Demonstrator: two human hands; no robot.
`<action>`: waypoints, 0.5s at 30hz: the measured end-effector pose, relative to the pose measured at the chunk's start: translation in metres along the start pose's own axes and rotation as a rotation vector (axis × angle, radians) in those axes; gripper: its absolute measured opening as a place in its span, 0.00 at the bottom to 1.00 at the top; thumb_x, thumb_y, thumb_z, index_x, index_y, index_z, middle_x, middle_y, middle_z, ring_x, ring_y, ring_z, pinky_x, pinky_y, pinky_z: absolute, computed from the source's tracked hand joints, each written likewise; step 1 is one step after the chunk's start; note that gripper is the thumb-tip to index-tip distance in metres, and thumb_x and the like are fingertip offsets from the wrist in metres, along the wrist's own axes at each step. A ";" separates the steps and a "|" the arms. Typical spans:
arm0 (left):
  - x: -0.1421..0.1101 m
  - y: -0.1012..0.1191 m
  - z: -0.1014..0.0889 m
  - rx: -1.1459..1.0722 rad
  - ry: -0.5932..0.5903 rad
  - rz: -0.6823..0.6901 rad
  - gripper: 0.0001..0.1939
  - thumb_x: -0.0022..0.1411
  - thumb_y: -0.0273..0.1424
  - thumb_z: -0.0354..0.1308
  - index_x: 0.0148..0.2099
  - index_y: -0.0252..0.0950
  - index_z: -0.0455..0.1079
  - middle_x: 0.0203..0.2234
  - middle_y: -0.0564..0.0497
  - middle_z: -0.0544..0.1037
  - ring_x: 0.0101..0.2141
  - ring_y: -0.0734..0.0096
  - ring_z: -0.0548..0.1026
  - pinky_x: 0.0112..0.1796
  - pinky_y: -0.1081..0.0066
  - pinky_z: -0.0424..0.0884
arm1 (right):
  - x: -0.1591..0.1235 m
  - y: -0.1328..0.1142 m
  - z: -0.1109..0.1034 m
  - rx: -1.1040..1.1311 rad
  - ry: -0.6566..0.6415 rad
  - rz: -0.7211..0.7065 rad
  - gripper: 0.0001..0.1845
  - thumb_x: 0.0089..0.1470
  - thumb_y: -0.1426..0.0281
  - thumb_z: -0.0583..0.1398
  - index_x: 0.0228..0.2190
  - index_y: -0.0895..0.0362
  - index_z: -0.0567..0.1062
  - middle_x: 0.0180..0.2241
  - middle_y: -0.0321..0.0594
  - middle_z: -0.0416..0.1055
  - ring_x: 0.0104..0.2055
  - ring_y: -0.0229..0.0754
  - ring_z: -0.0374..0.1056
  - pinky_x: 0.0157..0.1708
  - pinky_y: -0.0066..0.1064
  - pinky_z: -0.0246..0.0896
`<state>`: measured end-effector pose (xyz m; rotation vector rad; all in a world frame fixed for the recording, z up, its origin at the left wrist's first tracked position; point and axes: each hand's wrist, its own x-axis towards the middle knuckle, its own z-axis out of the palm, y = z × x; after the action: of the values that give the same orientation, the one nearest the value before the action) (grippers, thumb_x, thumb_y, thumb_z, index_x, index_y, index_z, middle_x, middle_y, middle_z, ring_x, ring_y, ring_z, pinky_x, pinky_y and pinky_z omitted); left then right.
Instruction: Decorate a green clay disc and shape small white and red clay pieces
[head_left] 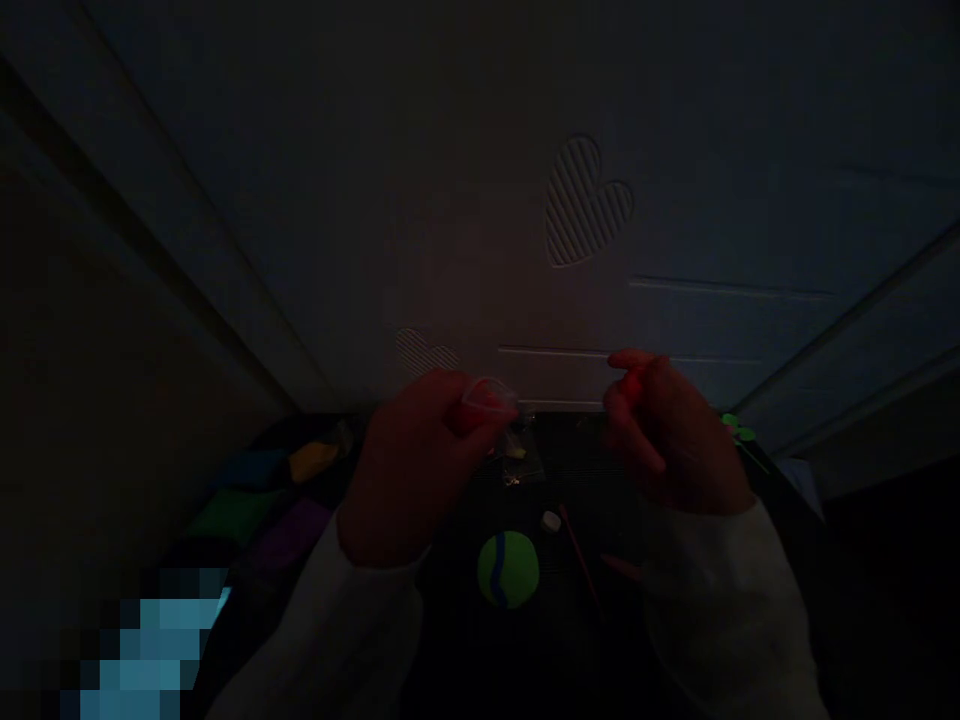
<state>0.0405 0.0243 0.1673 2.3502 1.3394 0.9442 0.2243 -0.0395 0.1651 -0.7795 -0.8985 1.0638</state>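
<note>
The picture is very dark. My left hand is closed around a red thing with a clear, pale-edged wrapper, which looks like a small open bag. Apart from it on the right, my right hand pinches a small red lump between thumb and fingers. The lump's material is hard to make out. Below and between the hands lies a green disc with a blue wavy stripe. A small white piece and a thin pink stick are beside it.
On the dark table's left are orange, blue, green and purple packets. A clear bag lies behind the disc. A green flower-shaped thing is at right. A pale panel with embossed hearts rises behind.
</note>
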 end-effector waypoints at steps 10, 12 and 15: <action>0.000 -0.001 0.003 -0.067 0.025 0.040 0.12 0.55 0.39 0.61 0.37 0.37 0.72 0.30 0.51 0.76 0.30 0.68 0.73 0.31 0.68 0.66 | 0.005 0.003 0.001 0.057 0.092 -0.015 0.20 0.53 0.56 0.59 0.18 0.55 0.68 0.16 0.30 0.62 0.17 0.30 0.59 0.20 0.25 0.57; -0.001 0.000 0.005 -0.118 0.012 0.103 0.10 0.55 0.38 0.61 0.37 0.37 0.72 0.30 0.52 0.75 0.30 0.69 0.73 0.32 0.68 0.66 | 0.004 0.003 0.003 0.025 0.089 -0.024 0.08 0.53 0.65 0.61 0.25 0.54 0.73 0.22 0.31 0.68 0.21 0.30 0.62 0.22 0.23 0.58; -0.001 0.003 0.007 -0.205 -0.013 0.244 0.06 0.56 0.32 0.61 0.35 0.36 0.71 0.31 0.52 0.74 0.33 0.70 0.72 0.34 0.70 0.67 | 0.002 0.004 0.006 0.019 0.059 -0.020 0.04 0.52 0.70 0.60 0.32 0.52 0.76 0.28 0.32 0.69 0.26 0.29 0.63 0.24 0.21 0.60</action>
<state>0.0471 0.0225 0.1636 2.3890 0.9152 1.0757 0.2182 -0.0361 0.1644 -0.7805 -0.8432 1.0259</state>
